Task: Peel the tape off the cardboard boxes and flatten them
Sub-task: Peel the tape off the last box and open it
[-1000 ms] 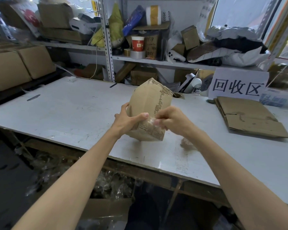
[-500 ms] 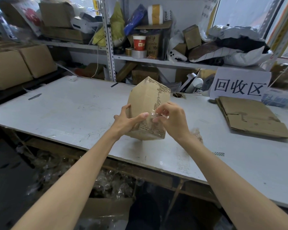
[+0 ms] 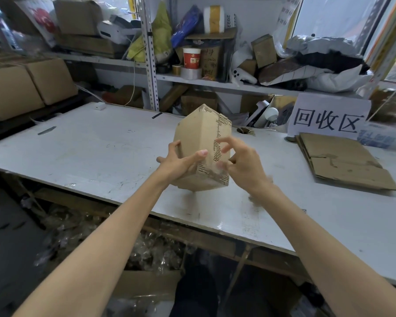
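box in the air over the table, right hand at its taped edge

head view. grips the cardboard box point(image 3: 200, 138) with the left hand point(image 3: 177, 164): thumb laid across the near face, fingers wrapped round the far left side. holds it in the air above the white table point(image 3: 89, 152), tilted, with one upright edge turned toward the camera. shows dashed dark print along the box's edges and a blurred glossy strip of tape point(image 3: 215, 172) near the lower right corner. sets the right hand point(image 3: 244, 164) just beside the box's right face, fingers curled and spread apart, thumb tip blurred close to the tape; cannot tell whether anything is pinched. further right on the table, a stack of flattened cardboard point(image 3: 343, 163), lying just in front of a white sign point(image 3: 327, 120) with black characters.
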